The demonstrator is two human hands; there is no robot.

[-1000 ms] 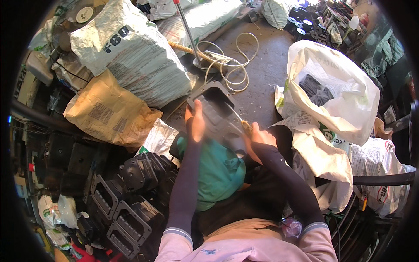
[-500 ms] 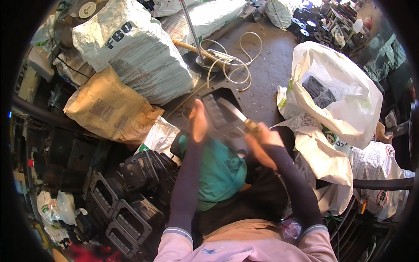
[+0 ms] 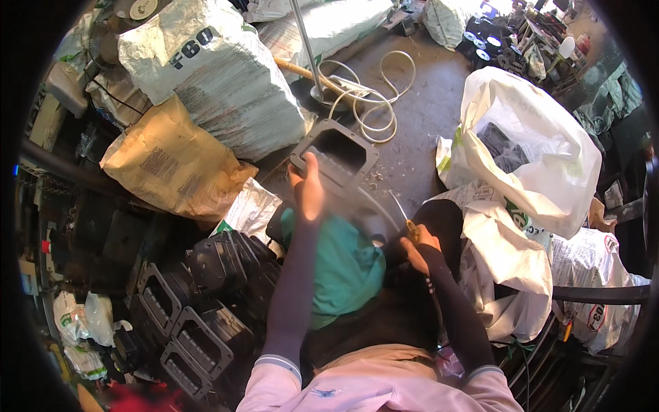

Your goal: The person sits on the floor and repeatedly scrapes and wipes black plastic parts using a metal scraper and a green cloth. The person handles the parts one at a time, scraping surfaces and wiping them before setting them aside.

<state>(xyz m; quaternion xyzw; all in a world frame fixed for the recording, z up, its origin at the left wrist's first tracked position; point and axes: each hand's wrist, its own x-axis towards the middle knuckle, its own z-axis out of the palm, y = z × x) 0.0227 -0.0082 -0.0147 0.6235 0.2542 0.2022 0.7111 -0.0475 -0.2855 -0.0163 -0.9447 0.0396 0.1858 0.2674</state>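
Above the lap, slightly left of centre, holds a grey housing (image 3: 336, 154) in the left hand (image 3: 310, 191). Lays the thumb up over the near-left rim, with the other fingers closed round the side and partly hidden. Presents the hollow face upward, with ribs visible along the inner wall.

Grasps a tool (image 3: 413, 231) in the right hand (image 3: 423, 248), fingers wrapped round the yellow handle. Points the thin blade (image 3: 397, 205) up and to the left, apart from the housing. Cannot tell the exact shape of the blade's tip.

Wears dark sleeves on both forearms; has green fabric (image 3: 347, 278) over the legs between them. Has further black housings (image 3: 199, 343) heaped beside the left arm, several with flanged rims showing.

Beyond these, has a brown bag (image 3: 178, 168) near a tall white sack (image 3: 213, 89). Ahead, faces a grey floor (image 3: 436, 96) with a looped pale cable (image 3: 395, 125), a metal rod (image 3: 303, 38) and small pale bits just right of the housing. To the right, has a slumped sack (image 3: 580, 147) with dark pieces (image 3: 504, 145) inside.
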